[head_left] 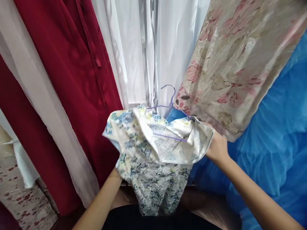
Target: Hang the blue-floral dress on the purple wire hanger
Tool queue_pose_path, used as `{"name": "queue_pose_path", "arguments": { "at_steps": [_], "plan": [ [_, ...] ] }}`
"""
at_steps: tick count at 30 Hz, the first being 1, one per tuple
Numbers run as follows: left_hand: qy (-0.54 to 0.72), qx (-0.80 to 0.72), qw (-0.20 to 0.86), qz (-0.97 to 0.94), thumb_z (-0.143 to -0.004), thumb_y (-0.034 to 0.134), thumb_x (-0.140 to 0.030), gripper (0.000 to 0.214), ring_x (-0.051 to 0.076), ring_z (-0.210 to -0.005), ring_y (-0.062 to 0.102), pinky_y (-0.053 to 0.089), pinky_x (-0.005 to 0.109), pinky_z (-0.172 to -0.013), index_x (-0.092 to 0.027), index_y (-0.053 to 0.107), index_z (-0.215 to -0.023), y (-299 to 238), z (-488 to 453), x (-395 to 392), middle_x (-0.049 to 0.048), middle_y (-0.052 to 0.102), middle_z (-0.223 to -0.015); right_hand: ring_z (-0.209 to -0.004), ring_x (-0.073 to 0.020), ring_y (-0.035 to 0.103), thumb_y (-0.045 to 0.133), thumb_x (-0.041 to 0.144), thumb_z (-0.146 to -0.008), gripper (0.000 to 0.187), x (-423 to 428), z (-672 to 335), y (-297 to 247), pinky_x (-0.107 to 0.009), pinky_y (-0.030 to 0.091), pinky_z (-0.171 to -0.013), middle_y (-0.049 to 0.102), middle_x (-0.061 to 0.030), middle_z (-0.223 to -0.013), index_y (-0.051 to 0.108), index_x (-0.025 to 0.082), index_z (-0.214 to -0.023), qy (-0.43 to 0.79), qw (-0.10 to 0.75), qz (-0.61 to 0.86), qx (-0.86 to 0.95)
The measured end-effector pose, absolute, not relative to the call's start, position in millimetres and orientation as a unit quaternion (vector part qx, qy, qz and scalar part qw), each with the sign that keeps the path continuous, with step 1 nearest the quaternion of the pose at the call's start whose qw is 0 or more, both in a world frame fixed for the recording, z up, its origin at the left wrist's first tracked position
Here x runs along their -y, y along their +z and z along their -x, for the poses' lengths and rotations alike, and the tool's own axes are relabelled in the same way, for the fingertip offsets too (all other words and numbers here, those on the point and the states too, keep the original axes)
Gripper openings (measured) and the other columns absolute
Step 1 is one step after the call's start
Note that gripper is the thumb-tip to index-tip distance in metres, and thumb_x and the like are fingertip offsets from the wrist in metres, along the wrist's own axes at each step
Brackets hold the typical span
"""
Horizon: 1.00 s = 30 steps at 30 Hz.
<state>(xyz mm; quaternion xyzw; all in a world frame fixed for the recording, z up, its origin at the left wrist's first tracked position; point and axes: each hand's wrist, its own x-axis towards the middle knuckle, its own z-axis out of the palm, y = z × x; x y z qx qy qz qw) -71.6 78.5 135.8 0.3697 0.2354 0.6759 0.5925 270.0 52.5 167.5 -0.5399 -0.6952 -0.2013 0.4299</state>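
Observation:
A floral garment (pixel 141 153), white with blue, green and yellow print, is held out in front of me with its neckline folded open. It looks like a dress. A thin purple hanger (pixel 170 104) runs through its neck, the hook pointing up and the lower bar showing inside. On the right, my right hand (pixel 218 147) is closed on the sleeve edge beside the hanger's end, its fingertips hidden behind the cloth. My left hand (pixel 117 174) reaches under the garment's left side; only the wrist shows, and the fingers are covered by the fabric.
Long dark red cloth (pixel 69 70) hangs at the left, white cloth (pixel 175 48) straight ahead. A beige floral garment (pixel 225 64) hangs to the right, with blue ruffled tulle (pixel 266 153) beside and below it. Red-flowered pale fabric (pixel 21 195) lies at the lower left.

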Motion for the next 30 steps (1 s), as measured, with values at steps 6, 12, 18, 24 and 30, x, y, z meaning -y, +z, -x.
{"name": "queue_pose_path", "arguments": {
  "at_steps": [6,12,18,24,30],
  "plan": [
    [0.743,-0.399,0.415,-0.343,-0.078,0.054,-0.082,0.078,0.033,-0.139,0.050,0.042,0.040,-0.116,-0.022,0.067,-0.126,64,70,-51,0.0103,0.067,-0.133,-0.099,-0.0364,0.072,0.065,0.033,-0.077,0.052,-57,-248,218,-0.036,0.052,-0.070,0.074,-0.0110,-0.117,0.066,0.023,-0.128,-0.165,0.414,0.542,0.713],
    [0.664,-0.492,0.375,-0.419,-0.077,0.078,-0.048,0.066,0.032,-0.137,0.053,0.038,0.042,-0.119,-0.022,0.061,-0.135,12,48,-11,0.0108,0.064,-0.137,-0.112,-0.0336,0.068,0.069,0.036,-0.078,0.063,-48,-238,205,-0.039,0.054,-0.085,0.070,-0.0133,-0.128,0.056,0.021,-0.138,-0.141,0.413,0.468,0.769],
    [0.618,-0.504,0.449,-0.404,-0.072,0.082,-0.048,0.062,0.034,-0.135,0.054,0.042,0.044,-0.116,-0.023,0.067,-0.127,-6,20,18,0.0116,0.067,-0.134,-0.147,-0.0389,0.036,0.068,0.049,-0.087,0.069,-28,-201,174,-0.062,0.025,-0.119,0.048,-0.0165,-0.155,0.051,0.020,-0.148,0.053,0.436,0.369,0.819],
    [0.618,-0.498,0.447,-0.414,-0.073,0.081,-0.046,0.059,0.035,-0.137,0.053,0.039,0.048,-0.117,-0.023,0.069,-0.125,8,19,24,0.0124,0.067,-0.133,-0.094,-0.0323,0.074,0.048,0.063,-0.095,0.050,26,-167,132,-0.048,0.057,-0.086,0.079,-0.0105,-0.099,0.074,0.028,-0.118,0.526,0.553,0.094,0.640],
    [0.604,-0.497,0.457,-0.423,-0.075,0.081,-0.044,0.060,0.034,-0.138,0.052,0.039,0.046,-0.118,-0.022,0.067,-0.128,9,18,24,0.0127,0.067,-0.134,-0.064,-0.0199,0.057,0.054,0.055,-0.097,0.045,33,-161,69,-0.031,0.043,-0.063,0.062,-0.0034,-0.065,0.064,0.020,-0.071,0.474,0.498,0.434,0.583]
  ]
}}
